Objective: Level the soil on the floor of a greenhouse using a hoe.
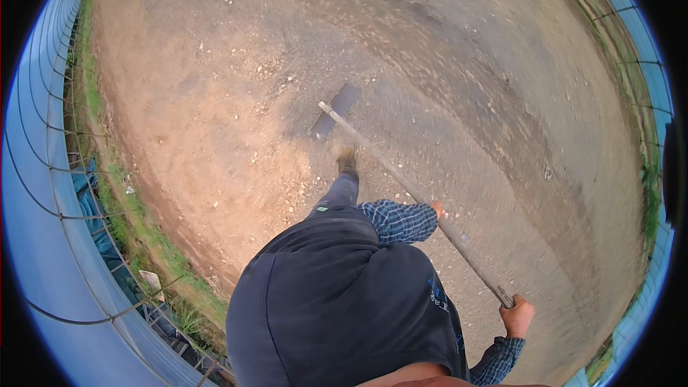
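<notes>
A long wooden pole (pixel 392 169) slants across the ground in front of me. At its far end a flat, straight-edged dark blade (pixel 344 99) sits crosswise, like the head of a wide scraper or hoe, down at the dirt. My left hand (pixel 438 208) grips the pole partway along, mostly hidden behind its plaid sleeve. Around the near end of the pole my right hand (pixel 517 316) is closed, out to my right side. One boot (pixel 347 158) shows on the ground just short of the blade.
Loose stones and pale soil (pixel 263 134) cover the bare dirt ground. A darker band (pixel 473 91) curves across the right. Plastic sheeting over bent hoops (pixel 37 134) lines the left, with grass (pixel 156 247) and blue-green fabric (pixel 99 220) along its foot. More sheeting (pixel 653 86) bounds the right.
</notes>
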`<state>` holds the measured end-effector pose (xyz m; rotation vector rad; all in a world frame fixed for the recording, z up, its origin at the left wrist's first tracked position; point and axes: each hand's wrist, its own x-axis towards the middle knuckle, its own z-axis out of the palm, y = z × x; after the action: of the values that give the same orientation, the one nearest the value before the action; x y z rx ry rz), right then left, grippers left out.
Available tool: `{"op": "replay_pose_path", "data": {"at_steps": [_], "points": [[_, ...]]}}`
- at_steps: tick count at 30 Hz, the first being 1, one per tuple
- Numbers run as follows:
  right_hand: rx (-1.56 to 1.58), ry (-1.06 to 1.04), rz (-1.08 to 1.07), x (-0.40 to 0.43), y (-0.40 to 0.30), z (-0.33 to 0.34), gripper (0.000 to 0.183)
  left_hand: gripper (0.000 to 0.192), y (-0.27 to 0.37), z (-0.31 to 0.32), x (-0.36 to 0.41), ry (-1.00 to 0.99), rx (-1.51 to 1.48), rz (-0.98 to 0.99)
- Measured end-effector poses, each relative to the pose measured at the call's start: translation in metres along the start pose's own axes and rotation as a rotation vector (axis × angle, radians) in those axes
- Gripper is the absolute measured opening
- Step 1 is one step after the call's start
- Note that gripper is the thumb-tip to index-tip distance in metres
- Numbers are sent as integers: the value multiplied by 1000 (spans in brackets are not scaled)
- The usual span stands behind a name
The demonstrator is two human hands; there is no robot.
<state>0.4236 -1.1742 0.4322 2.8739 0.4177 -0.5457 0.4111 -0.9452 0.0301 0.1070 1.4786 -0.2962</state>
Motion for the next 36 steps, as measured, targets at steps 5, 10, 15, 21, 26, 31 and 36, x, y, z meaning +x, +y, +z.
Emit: {"op": "replay_pose_path", "data": {"at_steps": [5,10,15,21,26,31,36], "points": [[-33,-176,-2,38,-56,14,16,16,78,-30,-4,-79,535,201],[63,-191,-145,113,-186,50,19,42,241,-83,-62,18,351,344],[237,-96,-431,178,-342,60,24,40,428,-149,-100,320,1003,609],[290,-75,-671,181,-449,26,23,42,512,-255,-148,430,616,605],[319,-122,-772,184,-423,27,23,42,474,-257,-128,391,46,540],[176,-147,-736,198,-324,19,24,36,376,-239,-25,477,600,628],[-23,-87,-725,221,-165,-16,20,31,203,-142,35,348,52,422]]}}
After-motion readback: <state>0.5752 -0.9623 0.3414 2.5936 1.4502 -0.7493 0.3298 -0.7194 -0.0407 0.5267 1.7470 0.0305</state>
